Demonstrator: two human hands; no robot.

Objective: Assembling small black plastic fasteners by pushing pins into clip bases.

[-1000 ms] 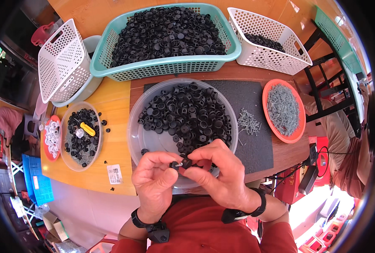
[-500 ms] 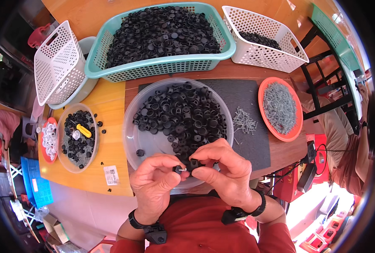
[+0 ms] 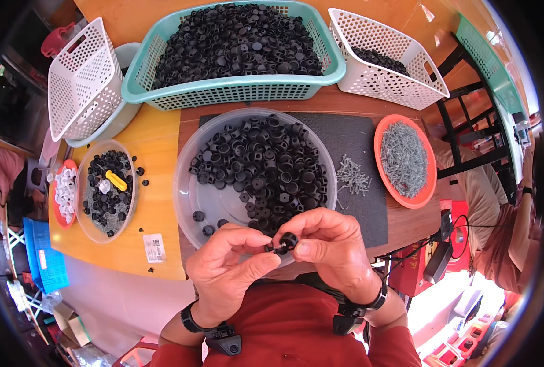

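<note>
Both forearms rise from red sleeves, each wrist banded in black. The left hand [image 3: 232, 266] and right hand [image 3: 330, 244] meet fingertip to fingertip just at the near rim of the clear bowl [image 3: 189, 202], both grips pinched tight.

Single view: head-worn fisheye, looks steeply down over chest onto worktable [image 3: 156, 244]. Faces forward, away from wearer; far table edge at top. Close range: left hand [image 3: 226, 269] and right hand [image 3: 333, 251] fill lower centre, forearms enter from bottom edge. Straight edges bow toward rim; dark vignette ring. Periphery too distorted, probably floor at left. No second view.
</note>
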